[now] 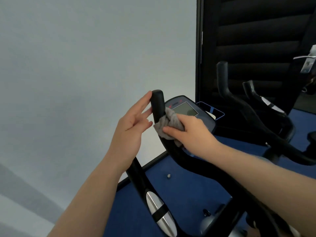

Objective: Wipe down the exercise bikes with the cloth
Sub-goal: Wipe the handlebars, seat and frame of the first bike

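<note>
Left hand (pixel 132 124) raised beside the upright black handlebar grip (pixel 157 104), fingers straight and relaxed, fingertips touching the grip's left side, grasping nothing. Grey cloth (pixel 168 124) bunched around the grip just right of that hand, wrapped against the bar's lower part. Right hand (pixel 189 132) reaching in from the right, forearm stretched across the frame, thumb and fingers curled around the cloth, pressing it to the bar. Behind the knuckles, the bike's console (pixel 185 109) with a grey screen. Further right, a second exercise bike (pixel 253 106) on blue floor (pixel 184 182).
</note>
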Available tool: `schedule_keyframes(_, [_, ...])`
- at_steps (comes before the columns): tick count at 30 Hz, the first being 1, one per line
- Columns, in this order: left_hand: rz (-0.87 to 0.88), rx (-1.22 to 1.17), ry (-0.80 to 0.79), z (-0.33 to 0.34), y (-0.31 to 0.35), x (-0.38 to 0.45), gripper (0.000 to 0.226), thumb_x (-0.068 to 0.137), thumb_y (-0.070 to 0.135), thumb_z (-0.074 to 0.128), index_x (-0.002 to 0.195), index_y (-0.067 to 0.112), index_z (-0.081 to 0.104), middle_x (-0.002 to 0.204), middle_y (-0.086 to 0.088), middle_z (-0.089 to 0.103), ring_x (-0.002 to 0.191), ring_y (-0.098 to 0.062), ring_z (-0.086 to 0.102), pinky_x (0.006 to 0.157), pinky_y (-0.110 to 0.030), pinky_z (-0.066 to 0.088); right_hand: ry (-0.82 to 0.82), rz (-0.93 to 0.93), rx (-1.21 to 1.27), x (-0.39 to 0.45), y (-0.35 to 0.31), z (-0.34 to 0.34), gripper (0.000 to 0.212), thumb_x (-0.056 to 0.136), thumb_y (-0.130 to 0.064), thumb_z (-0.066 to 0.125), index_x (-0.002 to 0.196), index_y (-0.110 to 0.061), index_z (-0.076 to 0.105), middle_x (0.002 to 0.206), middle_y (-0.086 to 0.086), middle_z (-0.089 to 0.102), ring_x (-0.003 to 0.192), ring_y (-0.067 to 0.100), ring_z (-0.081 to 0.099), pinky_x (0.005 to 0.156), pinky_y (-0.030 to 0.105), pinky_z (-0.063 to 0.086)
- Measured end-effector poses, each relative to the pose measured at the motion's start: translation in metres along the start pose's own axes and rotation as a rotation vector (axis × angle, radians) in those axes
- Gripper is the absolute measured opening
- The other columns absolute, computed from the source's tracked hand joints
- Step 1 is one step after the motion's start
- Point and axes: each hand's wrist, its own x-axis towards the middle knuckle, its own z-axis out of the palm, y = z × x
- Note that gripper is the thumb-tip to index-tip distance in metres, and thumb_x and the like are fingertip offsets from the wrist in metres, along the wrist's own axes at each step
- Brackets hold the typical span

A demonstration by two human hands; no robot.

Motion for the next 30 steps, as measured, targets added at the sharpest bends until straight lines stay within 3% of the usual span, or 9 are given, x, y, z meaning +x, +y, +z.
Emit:
schedule_keyframes(2, [-0.003,0.010,-0.003,0.000,-0.001,0.000,0.069,0.094,-0.015,0.040,0.143,0.033,0.047,0.137,0.028,0.054,0.124,0.004,0.054,0.111,-0.034,0.042,0.050,-0.013,0.188,0.015,-0.010,-0.010,0.007,0.090,-0.030,0.068,0.086,-0.027,0.063,0.073,-0.013,0.067,0.063,-0.003,0.062,0.055,0.008,0.045])
schedule_keyframes(3, [0.001,0.026,-0.004,0.000,-0.001,0.000,0.070,0.094,-0.015,0.041,0.143,0.034,0.046,0.137,0.028,0.054,0.124,0.005,0.053,0.111,-0.035,0.042,0.069,-0.038,0.279,0.022,-0.018,-0.010,0.009,0.091,-0.029,0.066,0.100,-0.027,0.064,0.087,-0.011,0.071,0.077,-0.003,0.066,0.065,0.009,0.050])
schedule_keyframes(5, [0.008,0.057,-0.003,0.001,-0.001,0.001,0.073,0.092,-0.016,0.043,0.145,0.034,0.044,0.140,0.024,0.053,0.125,0.005,0.052,0.113,-0.034,0.040,0.074,-0.123,0.339,0.031,-0.031,-0.001,0.035,0.092,-0.025,0.064,0.126,-0.029,0.057,0.116,-0.009,0.068,0.107,0.003,0.063,0.094,0.025,0.051])
schedule_keyframes(7, [0.014,0.069,0.003,0.001,-0.002,0.001,0.074,0.090,-0.017,0.044,0.145,0.034,0.044,0.141,0.022,0.053,0.124,0.006,0.053,0.111,-0.030,0.040,0.124,-0.139,0.275,0.026,-0.032,0.014,0.042,0.093,-0.023,0.063,0.133,-0.029,0.051,0.124,-0.012,0.063,0.116,0.004,0.058,0.103,0.034,0.046])
schedule_keyframes(13, [0.024,0.060,-0.002,0.002,-0.003,0.001,0.074,0.090,-0.017,0.044,0.139,0.038,0.045,0.140,0.027,0.051,0.124,0.005,0.053,0.096,-0.012,0.045,0.067,-0.031,0.129,0.009,0.000,0.012,0.027,0.092,-0.031,0.063,0.118,-0.024,0.060,0.105,-0.009,0.069,0.098,0.008,0.064,0.089,0.038,0.051])
schedule_keyframes(18, [0.002,0.034,-0.013,0.000,-0.005,0.002,0.082,0.083,-0.017,0.046,0.139,0.043,0.045,0.142,0.026,0.049,0.126,0.004,0.051,0.100,-0.026,0.047,0.106,-0.094,0.373,0.035,-0.025,0.011,0.036,0.091,-0.028,0.065,0.126,-0.030,0.056,0.112,-0.017,0.069,0.107,-0.001,0.062,0.098,0.029,0.047])
schedule_keyframes(20, [-0.005,0.017,-0.020,-0.001,-0.003,0.001,0.082,0.072,-0.008,0.047,0.137,0.042,0.047,0.140,0.027,0.051,0.126,0.002,0.051,0.100,-0.029,0.048,0.123,-0.087,0.303,0.026,-0.019,0.020,0.033,0.090,-0.034,0.064,0.122,-0.034,0.056,0.104,-0.022,0.068,0.101,-0.005,0.062,0.092,0.026,0.049])
schedule_keyframes(25, [-0.012,0.000,-0.032,-0.001,-0.002,0.000,0.087,0.060,-0.002,0.043,0.137,0.038,0.048,0.138,0.027,0.053,0.127,0.000,0.052,0.097,-0.025,0.051,-0.010,-0.051,0.153,0.009,0.003,0.005,0.018,0.089,-0.030,0.068,0.106,-0.031,0.062,0.096,-0.011,0.071,0.090,0.002,0.065,0.085,0.032,0.053])
schedule_keyframes(30, [-0.015,0.027,-0.016,-0.001,0.000,0.000,0.086,0.062,0.000,0.044,0.139,0.039,0.047,0.137,0.024,0.054,0.124,0.002,0.053,0.095,-0.024,0.051,0.078,-0.151,0.238,0.031,-0.022,-0.001,0.042,0.083,-0.030,0.074,0.122,-0.030,0.057,0.106,-0.011,0.068,0.099,0.002,0.063,0.087,0.025,0.051])
